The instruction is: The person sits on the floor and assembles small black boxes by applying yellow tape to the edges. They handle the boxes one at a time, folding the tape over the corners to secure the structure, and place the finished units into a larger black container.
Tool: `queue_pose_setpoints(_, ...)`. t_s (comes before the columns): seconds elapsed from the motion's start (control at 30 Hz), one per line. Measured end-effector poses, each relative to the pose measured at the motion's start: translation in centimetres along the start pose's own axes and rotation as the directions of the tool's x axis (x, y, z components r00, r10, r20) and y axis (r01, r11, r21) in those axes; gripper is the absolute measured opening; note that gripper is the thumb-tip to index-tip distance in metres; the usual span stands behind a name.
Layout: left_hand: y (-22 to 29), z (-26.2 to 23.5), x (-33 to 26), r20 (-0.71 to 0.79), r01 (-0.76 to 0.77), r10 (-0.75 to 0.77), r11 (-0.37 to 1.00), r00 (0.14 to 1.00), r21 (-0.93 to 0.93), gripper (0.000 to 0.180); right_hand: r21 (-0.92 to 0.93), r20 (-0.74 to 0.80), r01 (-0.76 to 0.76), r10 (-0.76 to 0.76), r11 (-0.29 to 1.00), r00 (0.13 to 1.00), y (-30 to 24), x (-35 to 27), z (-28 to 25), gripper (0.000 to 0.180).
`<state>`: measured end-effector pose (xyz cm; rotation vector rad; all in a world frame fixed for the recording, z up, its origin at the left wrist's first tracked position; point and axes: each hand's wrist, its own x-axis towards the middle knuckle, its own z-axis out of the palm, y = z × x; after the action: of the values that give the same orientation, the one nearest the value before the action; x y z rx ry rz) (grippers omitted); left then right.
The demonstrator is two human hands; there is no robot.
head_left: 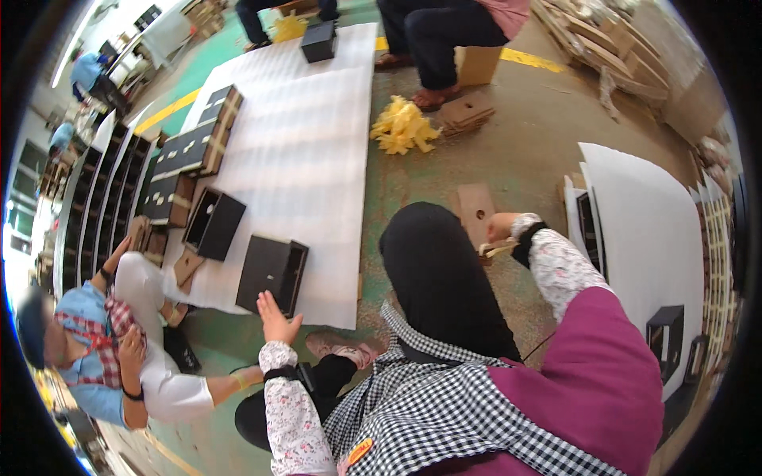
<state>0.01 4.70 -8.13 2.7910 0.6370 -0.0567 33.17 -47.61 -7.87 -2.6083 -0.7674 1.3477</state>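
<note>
My left hand [276,319] has its fingers stretched out, the tips at the near edge of a black open-ended box [267,271]. The box lies on a white foam sheet [329,159]. Over to the right, the fingers of my right hand [502,227] are curled together, with a pale cream strip [498,249] sticking out below them. That hand is beside a flat brown board [476,205] with a round hole, lying on the floor. A second black box [214,224], also open on one side, sits farther left on the sheet.
Taped black boxes [184,151] stand in a row along the sheet's left side, near a seated co-worker [95,333]. Yellow crumpled strips [402,125] and stacked brown boards [466,113] lie ahead. White-covered stacks [643,214] stand at my right.
</note>
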Motion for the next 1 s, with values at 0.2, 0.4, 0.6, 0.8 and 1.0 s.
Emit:
queue_pose_setpoints(0.2, 1.2, -0.5, 0.0, 0.067, 0.122, -0.121, 0.993, 0.99, 0.0, 0.102, 0.209, -0.42, 0.073, 0.022, 0.975, 0.907, -4.8, -7.9, -8.9, 0.022)
queue_pose_setpoints(0.4, 4.0, -2.5, 1.6, 0.148, 0.286, -0.304, 0.95, 0.941, 0.127, 0.086, 0.027, -0.842, 0.717, -0.372, 0.696, 0.392, -22.5, -13.7, -17.0, 0.018)
queue_pose_setpoints(0.6, 1.5, -1.6, 4.6, -0.031, 0.244, -0.246, 0.968, 0.969, -0.055, 0.066, 0.1, -0.507, 0.914, -0.771, 0.392, 0.386, -38.8, -11.6, -12.8, 0.019)
queue_pose_setpoints(0.8, 2.1, -1.7, 5.2, -0.246, 0.219, -0.231, 0.973, 0.941, -0.075, 0.047, 0.82, -0.222, 0.495, -0.636, 0.288, 0.739, -40.9, -0.5, -4.9, 0.021)
queue_pose_setpoints(1.0, 2.4, -2.0, 4.7, -0.286, 0.176, -0.208, 0.975, 0.935, -0.134, 0.038, 0.949, -0.13, 0.241, -0.447, 0.201, 0.885, -40.6, 3.6, -3.6, 0.021)
